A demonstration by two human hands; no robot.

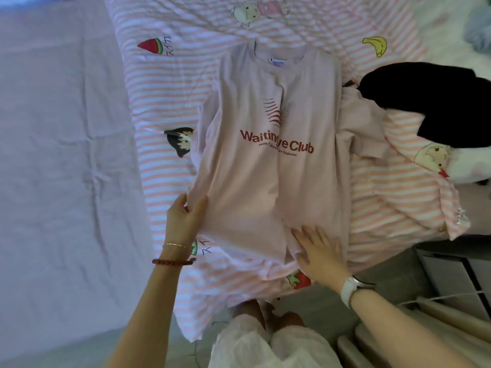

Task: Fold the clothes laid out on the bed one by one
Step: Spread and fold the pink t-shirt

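A pale pink T-shirt (271,181) with red lettering lies front up on the striped cover, collar pointing away from me. Its left side is folded in, and the right sleeve (364,128) sticks out to the right. My left hand (186,216) pinches the shirt's lower left edge between thumb and fingers. My right hand (317,251) lies flat with straight fingers on the hem at the lower right. A black garment (435,102) lies crumpled to the right of the shirt.
The pink-and-white striped cover (164,107) with cartoon prints spreads over the bed. A plain lilac sheet (58,155) fills the left. The bed's near edge is by my knees (265,328). Grey furniture (451,274) stands at the lower right.
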